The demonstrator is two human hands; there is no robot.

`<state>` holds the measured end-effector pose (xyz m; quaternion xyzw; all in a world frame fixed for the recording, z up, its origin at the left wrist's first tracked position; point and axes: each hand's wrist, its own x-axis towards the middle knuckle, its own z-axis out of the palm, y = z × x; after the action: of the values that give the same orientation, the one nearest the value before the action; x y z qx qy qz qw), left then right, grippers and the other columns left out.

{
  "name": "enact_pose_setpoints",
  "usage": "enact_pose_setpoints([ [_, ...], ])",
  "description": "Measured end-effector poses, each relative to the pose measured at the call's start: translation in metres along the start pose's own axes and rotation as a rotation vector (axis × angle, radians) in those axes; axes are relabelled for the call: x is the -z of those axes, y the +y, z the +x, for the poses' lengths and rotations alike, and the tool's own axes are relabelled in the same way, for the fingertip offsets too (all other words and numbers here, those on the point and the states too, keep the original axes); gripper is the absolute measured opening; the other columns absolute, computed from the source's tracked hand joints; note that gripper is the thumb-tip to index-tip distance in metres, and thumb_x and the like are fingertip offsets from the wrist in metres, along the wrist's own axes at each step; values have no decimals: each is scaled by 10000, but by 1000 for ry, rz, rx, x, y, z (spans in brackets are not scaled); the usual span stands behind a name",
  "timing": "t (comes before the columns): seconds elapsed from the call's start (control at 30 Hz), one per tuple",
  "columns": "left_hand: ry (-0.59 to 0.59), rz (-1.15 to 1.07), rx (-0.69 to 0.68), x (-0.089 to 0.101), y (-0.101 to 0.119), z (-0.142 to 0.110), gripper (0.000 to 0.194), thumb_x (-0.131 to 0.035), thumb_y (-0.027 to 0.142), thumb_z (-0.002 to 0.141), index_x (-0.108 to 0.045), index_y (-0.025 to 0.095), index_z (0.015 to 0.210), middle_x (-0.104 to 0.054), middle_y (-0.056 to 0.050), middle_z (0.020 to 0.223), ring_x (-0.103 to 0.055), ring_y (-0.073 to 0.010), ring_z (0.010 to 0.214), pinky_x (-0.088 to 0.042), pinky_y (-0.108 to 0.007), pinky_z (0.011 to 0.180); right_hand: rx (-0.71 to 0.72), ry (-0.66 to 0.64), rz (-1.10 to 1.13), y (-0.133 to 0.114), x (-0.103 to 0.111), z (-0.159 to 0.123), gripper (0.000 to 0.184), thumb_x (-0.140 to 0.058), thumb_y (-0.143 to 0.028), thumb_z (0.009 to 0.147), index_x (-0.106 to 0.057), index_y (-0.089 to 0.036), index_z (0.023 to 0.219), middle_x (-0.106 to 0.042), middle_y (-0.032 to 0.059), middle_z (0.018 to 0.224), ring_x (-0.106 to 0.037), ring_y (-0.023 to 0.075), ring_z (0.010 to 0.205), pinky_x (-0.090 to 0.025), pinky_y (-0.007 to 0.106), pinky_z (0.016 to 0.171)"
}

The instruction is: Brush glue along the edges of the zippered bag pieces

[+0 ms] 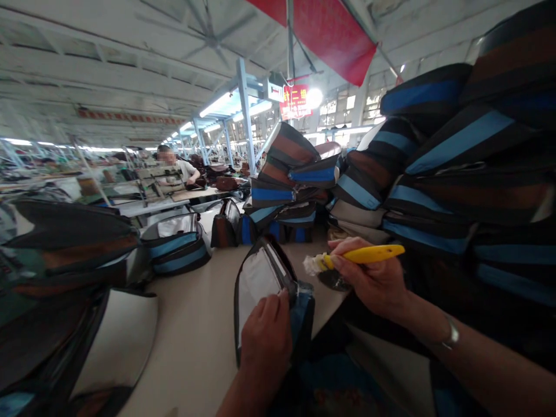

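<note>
My left hand (266, 330) is closed on the edge of an unfinished bag piece (258, 278), dark-rimmed with a whitish lining and a blue side band. The piece stands tilted on the table in front of me. In my right hand (376, 284) is a brush with a yellow handle (373, 253), gripped between thumb and fingers. Its whitish, clotted bristles (311, 264) point left, a little above and to the right of the bag piece, apart from it. Below the bristles sits a dark, rounded container (334, 280), partly hidden by my right hand.
Tall stacks of similar bag pieces with blue and brown bands (438, 197) rise on the right. More pieces (178, 246) stand at the back and left of the beige table (191, 330). Beyond, a person (189, 171) sits at a sewing machine (158, 179).
</note>
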<state>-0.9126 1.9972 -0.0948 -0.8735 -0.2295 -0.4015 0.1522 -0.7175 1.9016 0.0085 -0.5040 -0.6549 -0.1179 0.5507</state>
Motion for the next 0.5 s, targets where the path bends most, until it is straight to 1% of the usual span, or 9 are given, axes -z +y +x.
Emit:
enact_pose_setpoints([
  [0.07, 4, 70, -87, -2, 8, 1, 289, -441, 63, 900, -574, 58, 1157, -576, -61, 795, -548, -187, 691, -503, -317, 619, 9, -41, 23, -10, 4, 5, 25, -579, -234, 933, -599, -234, 947, -662, 27, 885, -659, 211, 887, -527, 343, 787],
  [0.1, 7, 86, -115, -3, 12, 1, 283, -444, 57, 897, -571, 52, 1150, -573, -59, 788, -545, -186, 684, -499, -317, 607, 28, -93, 18, -13, 3, 6, 22, -573, -230, 932, -594, -233, 936, -657, 21, 865, -655, 202, 855, -522, 339, 781],
  [0.23, -43, 90, -165, -2, 22, 2, 291, -473, 51, 892, -547, 44, 1174, -586, -66, 848, -562, -192, 735, -506, -335, 634, 197, -420, -125, -9, -3, 12, 97, -530, -177, 897, -544, -201, 804, -608, 10, 717, -589, 176, 668, -495, 365, 772],
  [0.27, -60, 88, -163, -2, 23, 1, 295, -479, 50, 890, -544, 46, 1177, -587, -66, 858, -562, -192, 742, -505, -336, 635, 226, -461, -168, -8, -3, 14, 117, -522, -167, 885, -525, -196, 771, -591, 9, 684, -567, 172, 638, -490, 369, 766],
  [0.33, -94, 79, -150, -1, 25, 1, 283, -490, 62, 893, -547, 60, 1171, -585, -61, 862, -559, -191, 741, -501, -334, 632, 235, -454, -209, -8, -1, 17, 132, -513, -160, 883, -511, -192, 755, -580, 10, 672, -554, 167, 634, -479, 364, 771],
  [0.4, -118, 60, -134, 1, 26, 1, 256, -500, 86, 903, -556, 75, 1152, -585, -58, 862, -556, -192, 740, -501, -335, 630, 215, -419, -181, -12, 0, 20, 118, -512, -174, 899, -524, -186, 783, -593, 15, 705, -566, 164, 670, -469, 347, 784],
  [0.43, -133, 51, -127, 2, 26, 1, 246, -503, 92, 905, -560, 82, 1144, -586, -59, 868, -558, -194, 747, -503, -338, 638, 213, -430, -165, -14, 0, 20, 113, -511, -183, 900, -527, -185, 789, -596, 17, 708, -566, 164, 675, -465, 338, 772],
  [0.5, -139, 37, -121, 3, 25, 2, 235, -511, 88, 897, -568, 88, 1124, -584, -56, 860, -559, -198, 747, -505, -341, 636, 226, -506, -181, -18, -2, 20, 133, -493, -184, 886, -514, -188, 754, -586, 19, 676, -549, 166, 641, -454, 327, 715],
])
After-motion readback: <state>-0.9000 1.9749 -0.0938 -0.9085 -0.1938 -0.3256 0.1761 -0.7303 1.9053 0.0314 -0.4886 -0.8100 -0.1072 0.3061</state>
